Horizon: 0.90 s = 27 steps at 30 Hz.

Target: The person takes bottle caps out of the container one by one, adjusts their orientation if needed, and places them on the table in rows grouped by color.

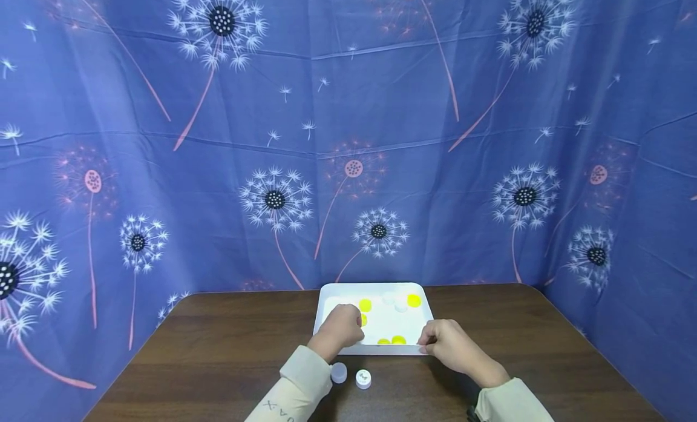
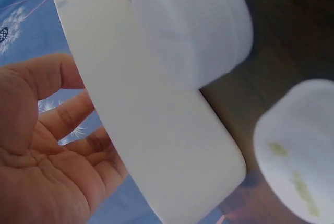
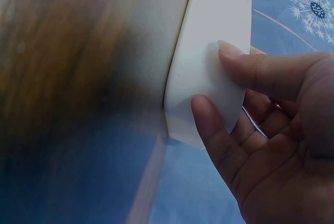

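A shallow white tray (image 1: 381, 350) sits on the table, holding several yellow round pieces (image 1: 365, 305) and whitish round pieces (image 1: 400, 306). My left hand (image 1: 342, 330) reaches over the tray's front left part, close to a yellow piece (image 1: 364, 319). In the left wrist view its fingertips vanish behind the tray wall (image 2: 104, 78), so whatever they touch is hidden. At the front right corner, my right hand (image 1: 448, 344) grips the tray's rim; the right wrist view has the thumb and a finger (image 3: 206, 117) against the outer wall.
Before the tray, near my left wrist, lie a plain white bottle cap (image 1: 339, 372) and another white cap (image 1: 363, 379) with a mark on top. The brown wooden table (image 1: 229, 337) extends to both sides. A blue dandelion-print cloth (image 1: 327, 107) hangs behind it.
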Tool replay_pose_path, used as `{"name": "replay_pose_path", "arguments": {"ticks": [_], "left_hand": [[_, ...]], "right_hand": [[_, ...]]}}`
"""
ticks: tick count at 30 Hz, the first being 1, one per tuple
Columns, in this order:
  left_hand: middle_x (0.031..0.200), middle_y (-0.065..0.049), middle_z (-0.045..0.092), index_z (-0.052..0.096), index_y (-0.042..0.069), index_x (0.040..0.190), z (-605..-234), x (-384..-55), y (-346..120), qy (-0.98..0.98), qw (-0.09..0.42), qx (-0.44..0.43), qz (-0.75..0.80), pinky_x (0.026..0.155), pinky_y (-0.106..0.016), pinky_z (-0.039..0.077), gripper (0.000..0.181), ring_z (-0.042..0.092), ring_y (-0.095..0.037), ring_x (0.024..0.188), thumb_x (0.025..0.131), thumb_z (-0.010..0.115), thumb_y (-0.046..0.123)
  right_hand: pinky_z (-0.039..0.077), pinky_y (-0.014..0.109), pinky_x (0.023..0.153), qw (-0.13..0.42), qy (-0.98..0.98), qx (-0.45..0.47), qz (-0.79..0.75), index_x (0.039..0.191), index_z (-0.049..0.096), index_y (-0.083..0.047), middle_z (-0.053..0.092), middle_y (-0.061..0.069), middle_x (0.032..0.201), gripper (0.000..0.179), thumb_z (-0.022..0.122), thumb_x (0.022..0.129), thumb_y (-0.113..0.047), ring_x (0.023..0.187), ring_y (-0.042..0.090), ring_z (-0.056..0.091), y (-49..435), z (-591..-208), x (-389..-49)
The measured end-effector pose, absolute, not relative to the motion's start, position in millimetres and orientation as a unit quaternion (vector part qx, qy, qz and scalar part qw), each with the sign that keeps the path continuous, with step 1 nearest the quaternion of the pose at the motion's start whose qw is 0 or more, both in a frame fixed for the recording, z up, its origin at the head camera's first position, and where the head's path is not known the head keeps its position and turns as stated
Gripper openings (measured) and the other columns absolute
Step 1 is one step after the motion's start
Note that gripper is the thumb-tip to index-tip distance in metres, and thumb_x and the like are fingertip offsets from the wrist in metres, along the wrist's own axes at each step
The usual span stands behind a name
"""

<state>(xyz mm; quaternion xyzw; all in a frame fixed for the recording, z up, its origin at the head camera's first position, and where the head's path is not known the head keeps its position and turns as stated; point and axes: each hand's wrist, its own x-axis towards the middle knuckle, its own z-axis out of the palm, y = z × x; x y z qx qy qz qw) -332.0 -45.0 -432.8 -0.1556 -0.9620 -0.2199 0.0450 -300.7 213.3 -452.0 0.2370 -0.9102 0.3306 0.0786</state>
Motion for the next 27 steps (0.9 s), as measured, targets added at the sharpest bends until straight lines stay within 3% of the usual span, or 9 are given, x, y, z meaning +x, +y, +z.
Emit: {"name": "replay_pose_path", "arguments": {"ticks": [7, 12, 14, 16, 18, 21, 27], "left_hand": [[0.045, 0.005, 0.036, 0.047, 0.014, 0.051, -438, -330, -49, -0.967, 0.002, -0.124, -0.224, 0.042, -0.025, 0.024, 0.032, 0.031, -0.012, 0.044, 0.069, 0.065, -0.005], [0.044, 0.005, 0.034, 0.045, 0.013, 0.051, -435, -330, -52, -0.964, 0.001, -0.132, -0.230, 0.042, -0.024, 0.021, 0.032, 0.029, -0.011, 0.044, 0.069, 0.063, -0.007], [0.047, 0.003, 0.041, 0.051, 0.011, 0.052, -432, -330, -53, -0.962, 0.003, -0.142, -0.233, 0.043, -0.025, 0.026, 0.028, 0.034, -0.012, 0.046, 0.069, 0.062, -0.008], [0.058, 0.001, 0.051, 0.060, 0.008, 0.060, -430, -331, -54, -0.963, 0.001, -0.148, -0.223, 0.049, -0.027, 0.039, 0.019, 0.044, -0.014, 0.055, 0.070, 0.064, -0.007], [0.072, -0.002, 0.059, 0.069, 0.005, 0.070, -428, -330, -55, -0.966, -0.004, -0.154, -0.210, 0.064, -0.031, 0.051, 0.011, 0.053, -0.016, 0.068, 0.073, 0.067, -0.006], [0.087, -0.004, 0.059, 0.076, 0.003, 0.084, -424, -328, -59, -0.968, -0.006, -0.164, -0.188, 0.086, -0.036, 0.053, 0.008, 0.058, -0.019, 0.083, 0.078, 0.073, 0.000], [0.085, -0.002, 0.055, 0.076, 0.000, 0.091, -412, -319, -73, -0.961, 0.041, -0.197, -0.189, 0.079, -0.031, 0.054, 0.020, 0.056, -0.014, 0.077, 0.074, 0.085, 0.007]], "right_hand": [[0.049, 0.022, 0.060, 0.076, -0.911, 0.242, 0.325, 0.072, 0.074, -0.013, 0.065, -0.008, 0.070, 0.022, 0.077, 0.076, 0.008, 0.064, 0.003, 0.054, 212, -454, -302], [0.049, 0.022, 0.060, 0.083, -0.911, 0.245, 0.322, 0.072, 0.073, -0.013, 0.064, -0.009, 0.069, 0.022, 0.077, 0.076, 0.008, 0.064, 0.001, 0.054, 211, -453, -303], [0.049, 0.022, 0.059, 0.082, -0.910, 0.247, 0.324, 0.072, 0.073, -0.013, 0.065, -0.008, 0.070, 0.022, 0.076, 0.076, 0.008, 0.064, 0.002, 0.054, 211, -452, -303], [0.049, 0.022, 0.060, 0.079, -0.909, 0.248, 0.326, 0.072, 0.073, -0.013, 0.065, -0.008, 0.071, 0.022, 0.076, 0.076, 0.009, 0.065, 0.003, 0.055, 211, -452, -302], [0.049, 0.022, 0.060, 0.078, -0.909, 0.248, 0.327, 0.072, 0.073, -0.013, 0.065, -0.008, 0.071, 0.022, 0.077, 0.076, 0.008, 0.065, 0.003, 0.056, 212, -451, -302], [0.050, 0.022, 0.060, 0.076, -0.909, 0.245, 0.329, 0.072, 0.073, -0.013, 0.065, -0.008, 0.071, 0.022, 0.077, 0.076, 0.008, 0.065, 0.004, 0.056, 213, -451, -301], [0.049, 0.022, 0.060, 0.076, -0.912, 0.235, 0.329, 0.072, 0.073, -0.013, 0.063, -0.008, 0.070, 0.020, 0.078, 0.076, 0.007, 0.064, 0.004, 0.054, 214, -452, -301]]}}
